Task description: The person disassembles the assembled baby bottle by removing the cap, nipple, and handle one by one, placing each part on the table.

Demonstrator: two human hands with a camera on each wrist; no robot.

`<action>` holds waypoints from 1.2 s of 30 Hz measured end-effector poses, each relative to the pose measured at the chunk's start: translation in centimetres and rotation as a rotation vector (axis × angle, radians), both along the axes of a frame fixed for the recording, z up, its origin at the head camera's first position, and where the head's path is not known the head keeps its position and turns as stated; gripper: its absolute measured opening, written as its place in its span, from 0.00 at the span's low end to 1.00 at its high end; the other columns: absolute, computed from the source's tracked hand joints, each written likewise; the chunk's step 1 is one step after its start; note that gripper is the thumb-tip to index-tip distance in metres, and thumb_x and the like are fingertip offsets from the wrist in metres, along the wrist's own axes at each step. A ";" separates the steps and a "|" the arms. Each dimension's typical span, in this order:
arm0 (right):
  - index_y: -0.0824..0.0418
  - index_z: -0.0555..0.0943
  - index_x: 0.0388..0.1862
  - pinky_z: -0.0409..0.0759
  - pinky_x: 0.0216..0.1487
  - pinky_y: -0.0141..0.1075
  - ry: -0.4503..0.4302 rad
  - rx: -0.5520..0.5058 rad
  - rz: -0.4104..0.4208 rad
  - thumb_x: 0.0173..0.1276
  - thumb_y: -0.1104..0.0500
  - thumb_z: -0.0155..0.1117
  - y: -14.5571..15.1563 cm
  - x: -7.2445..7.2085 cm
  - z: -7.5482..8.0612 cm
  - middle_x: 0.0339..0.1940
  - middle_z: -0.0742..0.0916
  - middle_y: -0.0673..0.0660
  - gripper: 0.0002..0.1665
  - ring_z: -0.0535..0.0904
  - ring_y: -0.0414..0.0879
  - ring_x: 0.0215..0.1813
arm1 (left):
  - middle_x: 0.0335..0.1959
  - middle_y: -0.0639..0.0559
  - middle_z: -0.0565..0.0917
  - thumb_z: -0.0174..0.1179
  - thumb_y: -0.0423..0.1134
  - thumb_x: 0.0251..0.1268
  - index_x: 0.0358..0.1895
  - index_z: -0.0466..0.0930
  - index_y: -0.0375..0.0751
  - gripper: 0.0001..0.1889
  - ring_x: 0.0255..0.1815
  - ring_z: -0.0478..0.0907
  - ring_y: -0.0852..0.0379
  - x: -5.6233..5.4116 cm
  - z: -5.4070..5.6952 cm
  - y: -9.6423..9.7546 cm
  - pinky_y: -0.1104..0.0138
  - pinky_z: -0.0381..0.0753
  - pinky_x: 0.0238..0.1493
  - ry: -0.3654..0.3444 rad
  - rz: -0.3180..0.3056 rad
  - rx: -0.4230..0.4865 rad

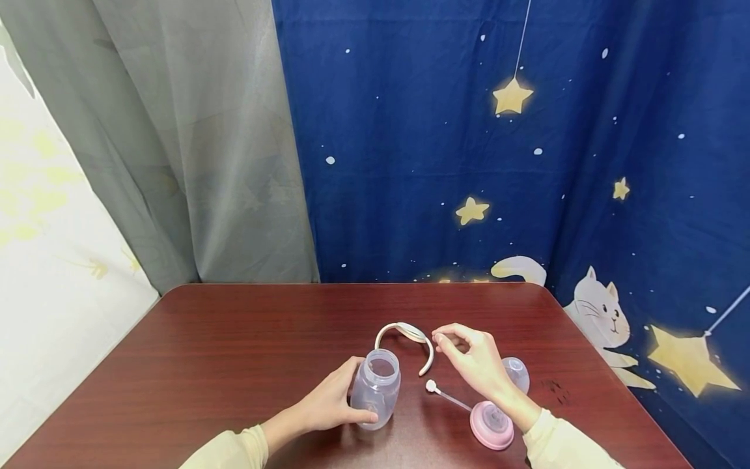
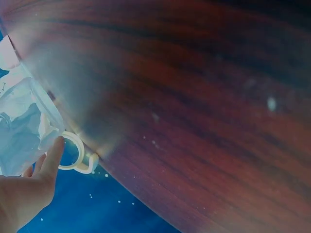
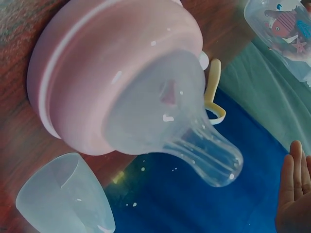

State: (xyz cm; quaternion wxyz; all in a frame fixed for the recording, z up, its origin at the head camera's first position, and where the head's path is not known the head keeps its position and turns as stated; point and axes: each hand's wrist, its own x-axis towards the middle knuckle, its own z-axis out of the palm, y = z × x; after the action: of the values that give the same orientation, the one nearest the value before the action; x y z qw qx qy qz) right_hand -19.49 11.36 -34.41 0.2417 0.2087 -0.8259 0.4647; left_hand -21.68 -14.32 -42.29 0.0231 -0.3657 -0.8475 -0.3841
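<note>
In the head view my left hand (image 1: pixel 328 400) grips a translucent baby bottle (image 1: pixel 376 394) around its side, the thumb across the front. The bottle has no lid, and its mouth faces up. A fish and starfish print shows on the bottle (image 3: pixel 285 31) in the right wrist view. My right hand (image 1: pixel 476 362) hovers with relaxed fingers and holds nothing, its fingertips close to a cream curved bottle handle (image 1: pixel 410 331). Beneath the right wrist lies a pink collar (image 1: pixel 489 438) with a clear silicone nipple (image 3: pixel 155 107). From it a thin straw (image 1: pixel 454 398) with a white weighted end points left.
A clear dome cap (image 1: pixel 517 372) lies behind the right wrist, partly covered by it. Everything is on a dark red wooden table (image 1: pixel 263 345). Beyond its far edge hang a grey curtain (image 1: pixel 234 163) and a blue starry curtain (image 1: pixel 410 130).
</note>
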 end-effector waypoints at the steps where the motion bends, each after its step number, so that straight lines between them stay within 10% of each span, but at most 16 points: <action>1: 0.62 0.81 0.31 0.76 0.25 0.34 0.000 0.000 0.000 0.54 0.70 0.62 0.0 0.0 0.0 0.22 0.83 0.49 0.06 0.79 0.40 0.24 | 0.44 0.57 0.71 0.68 0.53 0.40 0.54 0.61 0.40 0.38 0.44 0.70 0.61 0.0 0.0 0.0 0.67 0.71 0.43 -0.010 -0.003 0.001; 18: 0.59 0.81 0.31 0.75 0.23 0.32 0.022 0.010 -0.001 0.54 0.69 0.62 0.2 -0.5 -1.2 0.21 0.82 0.45 0.07 0.78 0.36 0.23 | 0.46 0.50 0.71 0.68 0.46 0.42 0.55 0.58 0.36 0.37 0.46 0.71 0.59 0.1 -0.6 -0.1 0.69 0.73 0.42 -0.086 -0.076 0.087; 36: 0.55 0.81 0.32 0.75 0.25 0.32 -0.024 0.025 0.000 0.55 0.66 0.63 0.9 -1.2 -2.1 0.23 0.82 0.44 0.08 0.78 0.37 0.24 | 0.55 0.50 0.66 0.69 0.51 0.38 0.64 0.50 0.38 0.49 0.56 0.63 0.55 0.3 -0.7 -0.6 0.58 0.61 0.55 0.040 -0.038 0.005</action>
State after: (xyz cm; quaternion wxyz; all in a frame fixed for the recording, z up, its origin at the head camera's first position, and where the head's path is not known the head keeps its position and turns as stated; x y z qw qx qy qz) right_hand -20.72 12.30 -36.51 0.2292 0.2059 -0.8345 0.4568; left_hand -21.35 -14.89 -43.00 0.0336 -0.3891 -0.8389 -0.3790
